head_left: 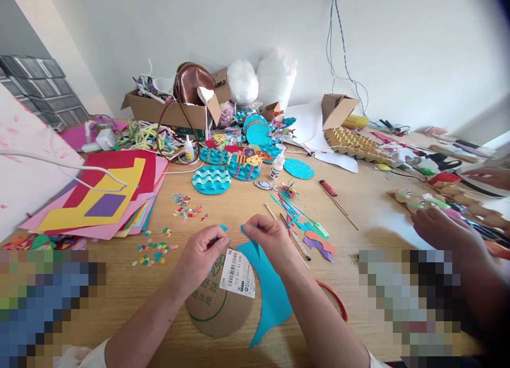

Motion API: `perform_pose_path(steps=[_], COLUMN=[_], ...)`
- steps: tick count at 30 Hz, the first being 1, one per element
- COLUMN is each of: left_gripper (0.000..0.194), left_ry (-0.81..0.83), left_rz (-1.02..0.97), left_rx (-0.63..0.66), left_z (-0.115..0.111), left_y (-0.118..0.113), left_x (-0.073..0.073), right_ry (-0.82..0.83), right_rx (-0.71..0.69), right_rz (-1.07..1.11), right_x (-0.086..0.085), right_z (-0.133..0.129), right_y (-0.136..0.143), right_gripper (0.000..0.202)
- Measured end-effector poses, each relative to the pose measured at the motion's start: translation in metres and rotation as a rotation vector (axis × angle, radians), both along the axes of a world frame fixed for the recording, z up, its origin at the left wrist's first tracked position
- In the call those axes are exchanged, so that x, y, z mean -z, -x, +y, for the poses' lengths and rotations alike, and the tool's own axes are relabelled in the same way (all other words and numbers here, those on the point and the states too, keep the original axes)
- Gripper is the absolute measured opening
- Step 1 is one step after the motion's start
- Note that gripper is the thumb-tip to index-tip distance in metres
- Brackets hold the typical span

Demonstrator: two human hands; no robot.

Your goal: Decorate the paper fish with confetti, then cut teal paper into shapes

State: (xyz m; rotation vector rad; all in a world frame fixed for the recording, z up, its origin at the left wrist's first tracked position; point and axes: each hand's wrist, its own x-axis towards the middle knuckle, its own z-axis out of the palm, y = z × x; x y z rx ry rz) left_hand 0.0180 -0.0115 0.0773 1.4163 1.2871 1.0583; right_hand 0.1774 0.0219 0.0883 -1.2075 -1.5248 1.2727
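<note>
My left hand point(207, 251) is closed in a pinch above the left part of a round cardboard disc point(203, 309), with a bit of blue paper point(223, 228) showing at its fingers. Opposite it, my right hand point(269, 240) pinches another small blue paper piece point(242, 228). The two hands are slightly apart. Green print and a white barcode label point(238, 275) mark the disc. A larger curved sheet of blue paper point(274, 291) lies beside the disc, partly hidden under my right hand and forearm.
Coloured paper dots point(155, 251) and a stack of coloured sheets point(107, 198) lie left. Ahead stand blue decorated discs point(211, 180) and a glue bottle point(277, 165). Brushes point(295, 235) and red-handled scissors point(333, 299) are right. Another person's hand point(438, 232) works at the far right.
</note>
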Motion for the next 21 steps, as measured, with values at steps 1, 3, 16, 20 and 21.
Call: perform_pose_path(steps=[1,3,16,20,21], left_gripper=[0.021,0.021,0.009,0.012,0.013], left_ry=[0.017,0.073,0.373,0.424,0.424], left_rz=[-0.03,-0.086,-0.558,-0.631,-0.64], left_rx=[-0.037,-0.068,-0.046,-0.03,-0.026], left_z=[0.0,0.0,-0.006,-0.007,-0.007], left_y=[0.0,-0.001,-0.011,-0.008,-0.008], left_x=[0.0,0.001,0.01,0.01,0.011], right_ry=[0.039,0.088,0.172,-0.066,-0.074], right_rx=[0.071,0.129,0.103,0.246,0.251], right_rz=[0.113,0.265,0.317,0.023,-0.057], right_x=[0.003,0.006,0.007,0.007,0.009], right_z=[0.001,0.002,0.003,0.025,0.034], right_y=[0.0,0.0,0.002,-0.024,-0.032], right_gripper=[0.018,0.019,0.021,0.016,0.017])
